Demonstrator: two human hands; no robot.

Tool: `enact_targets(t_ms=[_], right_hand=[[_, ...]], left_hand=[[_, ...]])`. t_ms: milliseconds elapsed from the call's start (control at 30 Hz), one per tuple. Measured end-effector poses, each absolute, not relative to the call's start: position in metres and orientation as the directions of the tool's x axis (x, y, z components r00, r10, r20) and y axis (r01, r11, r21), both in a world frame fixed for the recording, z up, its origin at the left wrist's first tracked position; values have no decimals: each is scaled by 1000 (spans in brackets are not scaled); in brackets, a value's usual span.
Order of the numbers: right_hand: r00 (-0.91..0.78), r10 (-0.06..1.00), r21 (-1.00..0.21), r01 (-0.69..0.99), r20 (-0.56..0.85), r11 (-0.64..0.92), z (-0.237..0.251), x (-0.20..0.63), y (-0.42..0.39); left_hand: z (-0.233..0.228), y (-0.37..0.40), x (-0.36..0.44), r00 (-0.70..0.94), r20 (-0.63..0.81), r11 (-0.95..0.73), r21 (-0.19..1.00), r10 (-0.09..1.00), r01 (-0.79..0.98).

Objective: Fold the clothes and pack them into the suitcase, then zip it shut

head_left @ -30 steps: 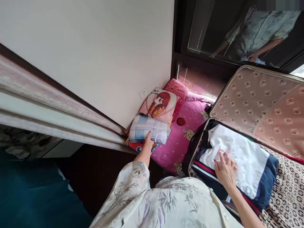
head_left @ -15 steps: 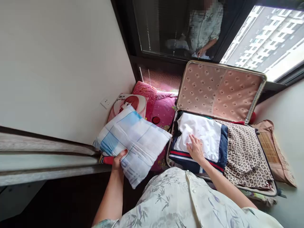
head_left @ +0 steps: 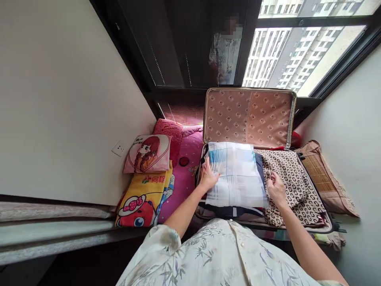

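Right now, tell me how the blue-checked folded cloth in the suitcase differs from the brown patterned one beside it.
The blue-checked cloth is pale, with blue and white squares; the brown patterned cloth is tan with dark ring-like marks. The checked one lies flat and neatly folded on the left side of the suitcase; the brown one is rumpled on the right. Both hands, left hand and right hand, rest at the checked cloth's edges. Both cloths lie inside the open case.

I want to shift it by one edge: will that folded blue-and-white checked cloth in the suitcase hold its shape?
Probably not. The checked cloth looks soft and thin, so it would likely sag and unfold. It seems light. Lying on other clothes in the suitcase, it may slide.
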State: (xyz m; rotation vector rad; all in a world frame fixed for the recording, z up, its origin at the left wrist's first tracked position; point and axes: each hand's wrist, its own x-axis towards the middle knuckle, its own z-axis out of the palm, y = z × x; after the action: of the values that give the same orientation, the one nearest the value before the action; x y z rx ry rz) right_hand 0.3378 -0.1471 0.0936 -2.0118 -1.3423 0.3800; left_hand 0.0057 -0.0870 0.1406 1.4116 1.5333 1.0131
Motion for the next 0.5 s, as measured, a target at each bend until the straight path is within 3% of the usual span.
enact_targets(t_ms=[100,200,267,367,433,500], right_hand=[[365,898,-589,792,247,-160,102,342,-160],[87,912,-393,916,401,85,125,306,-151],[-81,905,-261,943,417,205,136,266,-132],[-255,897,-138,937,362,322,129,202,-105],[-310,897,-88,932,314,352,108,172,-94],[-330,901,-51,933,281,357,85,160,-88]], left_hand=[[106,-113,21,140,145,-201,740,979,642],[84,-126,28,351,7,-279,622,936,732],[78,-123,30,409,-106,-267,606,906,750],[79,-109,16,499,-144,-290,665,855,688],[79,-101,-9,528,-68,-278,790,846,547],[76,-97,-47,365,1,-133,931,931,339]])
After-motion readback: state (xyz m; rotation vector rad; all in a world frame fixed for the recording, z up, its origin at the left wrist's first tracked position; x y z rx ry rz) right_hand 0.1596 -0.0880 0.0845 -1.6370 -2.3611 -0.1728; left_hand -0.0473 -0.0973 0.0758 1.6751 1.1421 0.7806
